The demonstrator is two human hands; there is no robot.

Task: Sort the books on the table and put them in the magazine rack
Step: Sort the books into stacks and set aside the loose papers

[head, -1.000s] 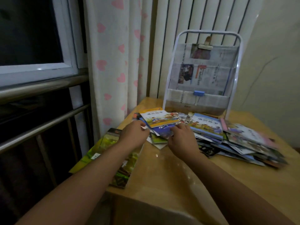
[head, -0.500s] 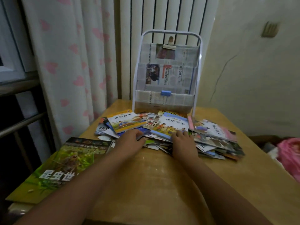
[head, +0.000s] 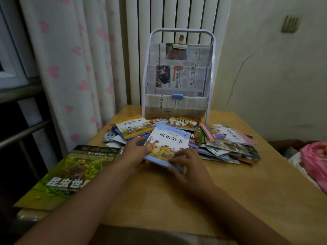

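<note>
Blue book (head: pixel 167 144), lifted at the pile's six o'clock: your left hand (head: pixel 136 152) and right hand (head: pixel 187 163) grip its lower edge. Sorting step; next, carry it toward the magazine rack (head: pixel 178 75) at twelve.

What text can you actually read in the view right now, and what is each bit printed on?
"成语故事": blue-bordered book held by left hand and right hand.
"成语故事": orange-bordered book on the pile.
"BAI KE QUAN SHU" and "昆虫世": large green book.
Newspaper print on the magazine rack: too small.
Other covers: blurred.
</note>
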